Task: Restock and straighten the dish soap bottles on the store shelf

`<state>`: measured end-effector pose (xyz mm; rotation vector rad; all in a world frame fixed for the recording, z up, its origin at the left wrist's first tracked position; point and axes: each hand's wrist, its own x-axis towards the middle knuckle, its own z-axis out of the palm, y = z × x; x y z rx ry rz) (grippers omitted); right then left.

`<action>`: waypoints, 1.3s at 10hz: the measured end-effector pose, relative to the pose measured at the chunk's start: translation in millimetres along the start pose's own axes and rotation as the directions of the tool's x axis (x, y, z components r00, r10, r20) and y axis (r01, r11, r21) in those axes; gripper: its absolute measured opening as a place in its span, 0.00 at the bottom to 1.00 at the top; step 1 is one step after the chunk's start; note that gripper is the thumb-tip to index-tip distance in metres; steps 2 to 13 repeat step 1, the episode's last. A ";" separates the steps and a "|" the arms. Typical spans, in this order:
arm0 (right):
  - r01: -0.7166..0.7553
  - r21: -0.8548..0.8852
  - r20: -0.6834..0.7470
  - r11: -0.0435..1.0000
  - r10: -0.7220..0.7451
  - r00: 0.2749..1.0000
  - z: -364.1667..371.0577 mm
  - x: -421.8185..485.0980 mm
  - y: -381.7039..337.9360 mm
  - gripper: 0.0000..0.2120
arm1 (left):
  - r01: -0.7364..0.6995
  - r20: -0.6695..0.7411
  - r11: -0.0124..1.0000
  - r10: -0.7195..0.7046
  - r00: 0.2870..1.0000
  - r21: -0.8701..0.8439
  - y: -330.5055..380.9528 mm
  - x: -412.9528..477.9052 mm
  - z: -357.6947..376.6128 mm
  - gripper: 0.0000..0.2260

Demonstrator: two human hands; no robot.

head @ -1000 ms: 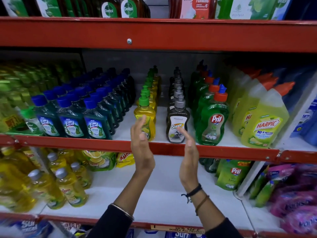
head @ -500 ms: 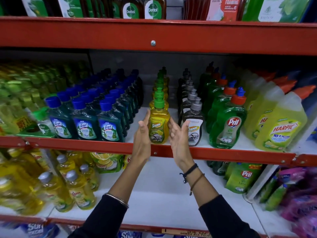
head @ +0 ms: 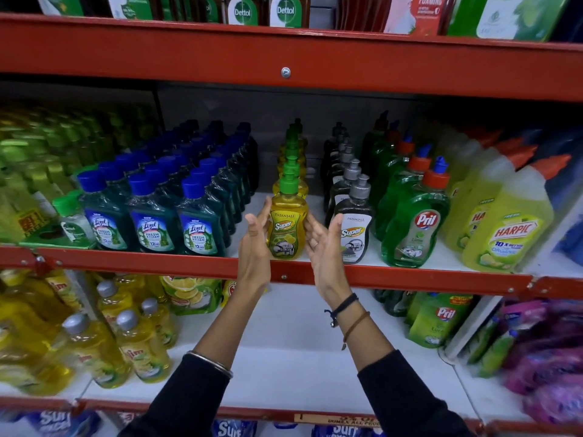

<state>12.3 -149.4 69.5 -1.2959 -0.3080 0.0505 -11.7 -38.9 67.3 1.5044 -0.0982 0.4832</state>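
A yellow Patanjali Super dish soap bottle [head: 287, 230] with a green pump cap stands upright at the front of the middle shelf [head: 441, 280], heading a row of like bottles. My left hand [head: 254, 247] is at its left side and my right hand [head: 325, 247] at its right, palms facing it, fingers straight and apart. The fingertips touch or nearly touch the bottle; neither hand wraps around it. Just right stands a dark grey Super bottle [head: 353, 234], partly behind my right hand, heading its own row.
Blue-capped Lizol bottles [head: 151, 222] fill the shelf to the left, green Pril bottles [head: 413, 228] and yellow Harpic bottles [head: 508, 234] to the right. A red shelf beam [head: 284, 52] hangs overhead. The lower shelf holds yellow Vim bottles [head: 142, 348] and Pril pouches [head: 438, 320].
Both hands moved from in front of the shelf edge up to either side of the yellow bottle. The camera view shifted left and closer.
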 end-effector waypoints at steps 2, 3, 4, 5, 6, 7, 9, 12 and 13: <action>0.062 0.009 -0.112 0.998 -0.060 0.992 -3.5 -11.8 6.0 0.39 | -0.017 -0.080 0.999 0.014 0.997 -0.035 -1.3 -5.0 2.8 0.53; 0.062 0.009 -0.112 0.998 -0.060 0.992 -3.5 -11.8 6.0 0.39 | -0.017 -0.080 0.999 0.014 0.997 -0.035 -1.3 -5.0 2.8 0.53; 0.062 0.009 -0.112 0.998 -0.060 0.992 -3.5 -11.8 6.0 0.39 | -0.017 -0.080 0.999 0.014 0.997 -0.035 -1.3 -5.0 2.8 0.53; 0.062 0.009 -0.112 0.998 -0.060 0.992 -3.5 -11.8 6.0 0.39 | -0.017 -0.080 0.999 0.014 0.997 -0.035 -1.3 -5.0 2.8 0.53; 0.062 0.009 -0.112 0.998 -0.060 0.992 -3.5 -11.8 6.0 0.39 | -0.017 -0.080 0.999 0.014 0.997 -0.035 -1.3 -5.0 2.8 0.53; 0.062 0.009 -0.112 0.998 -0.060 0.992 -3.5 -11.8 6.0 0.39 | -0.017 -0.080 0.999 0.014 0.997 -0.035 -1.3 -5.0 2.8 0.53; 0.062 0.009 -0.112 0.998 -0.060 0.992 -3.5 -11.8 6.0 0.39 | -0.017 -0.080 0.999 0.014 0.997 -0.035 -1.3 -5.0 2.8 0.53; 0.062 0.009 -0.112 0.998 -0.060 0.992 -3.5 -11.8 6.0 0.39 | -0.017 -0.080 0.999 0.014 0.997 -0.035 -1.3 -5.0 2.8 0.53; 0.062 0.009 -0.112 0.998 -0.060 0.992 -3.5 -11.8 6.0 0.39 | -0.017 -0.080 0.999 0.014 0.997 -0.035 -1.3 -5.0 2.8 0.53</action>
